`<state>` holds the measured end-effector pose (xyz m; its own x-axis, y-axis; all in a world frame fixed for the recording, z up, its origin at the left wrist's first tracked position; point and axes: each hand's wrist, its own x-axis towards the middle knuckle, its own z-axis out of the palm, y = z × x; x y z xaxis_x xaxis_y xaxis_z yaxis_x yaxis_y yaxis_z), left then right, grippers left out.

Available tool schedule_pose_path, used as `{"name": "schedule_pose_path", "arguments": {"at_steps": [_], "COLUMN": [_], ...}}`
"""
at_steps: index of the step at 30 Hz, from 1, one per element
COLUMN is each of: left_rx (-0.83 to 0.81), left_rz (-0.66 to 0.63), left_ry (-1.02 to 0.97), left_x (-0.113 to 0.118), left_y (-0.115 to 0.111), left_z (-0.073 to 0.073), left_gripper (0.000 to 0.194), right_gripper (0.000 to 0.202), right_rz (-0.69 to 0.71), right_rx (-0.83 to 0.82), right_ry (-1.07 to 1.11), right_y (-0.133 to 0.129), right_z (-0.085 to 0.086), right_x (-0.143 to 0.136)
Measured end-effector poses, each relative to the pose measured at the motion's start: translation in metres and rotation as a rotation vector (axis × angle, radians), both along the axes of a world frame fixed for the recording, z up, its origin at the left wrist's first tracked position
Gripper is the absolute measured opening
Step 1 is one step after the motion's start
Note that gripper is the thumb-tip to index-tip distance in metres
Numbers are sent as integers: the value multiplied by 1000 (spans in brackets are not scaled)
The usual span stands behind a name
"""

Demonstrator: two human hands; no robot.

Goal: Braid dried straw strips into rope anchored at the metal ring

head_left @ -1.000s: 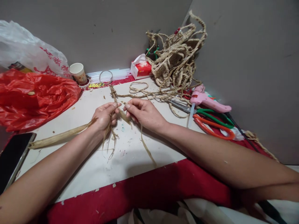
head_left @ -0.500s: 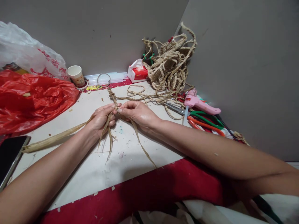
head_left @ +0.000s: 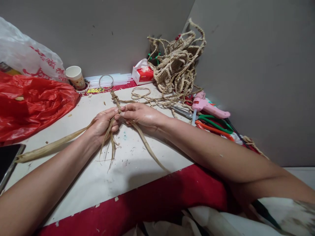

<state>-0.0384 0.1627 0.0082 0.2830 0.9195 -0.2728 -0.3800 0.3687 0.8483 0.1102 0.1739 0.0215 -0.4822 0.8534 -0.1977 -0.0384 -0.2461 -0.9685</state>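
Observation:
My left hand (head_left: 105, 123) and my right hand (head_left: 141, 115) meet at the middle of the table, both closed on a braid of dried plant fibre (head_left: 116, 100). The braid's knotted end points away from me. A long, wide straw strip (head_left: 55, 145) runs from under my left hand toward the phone. Thin loose strands (head_left: 112, 149) hang below my left fingers. From beneath my right hand another fibre strip (head_left: 150, 149) curves down toward the table's front edge. Fingers hide the exact spot where the strands cross.
A heap of braided straw rope (head_left: 176, 65) leans in the back corner beside a tissue pack (head_left: 142, 75). At right lie a pink glue gun (head_left: 209, 106) and green-handled scissors (head_left: 216, 124). Left are a paper cup (head_left: 75, 78), a red plastic bag (head_left: 36, 105) and a phone (head_left: 8, 164).
My right hand has shifted slightly, its fingers now pressed closer along the braid. The strip below it lies farther right. The whole view has moved slightly.

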Motion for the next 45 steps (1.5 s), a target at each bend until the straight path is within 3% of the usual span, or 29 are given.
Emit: {"name": "schedule_pose_path", "arguments": {"at_steps": [5,15,23,31,40,45], "left_rx": [7,48,72,251,437,449], "left_rz": [25,1,28,109,87,33], "left_ry": [62,117,178,471,620,668], "left_x": [1,2,5,6,0,0], "left_y": [-1,-2,-4,-3,-1,-1], "left_z": [1,5,4,-1,-1,-3], "left_gripper": [11,9,8,3,7,11], "right_gripper": [11,22,24,24,20,18], "right_rz": [95,180,156,9,236,201], "right_rx": [-96,-88,-116,109,-226,-123], "right_ry": [-150,-96,-105,-300,-33,-136], "right_y": [6,12,12,6,14,13], "right_z": [6,1,0,-5,-8,-7], "right_x": [4,13,12,6,9,8]}}
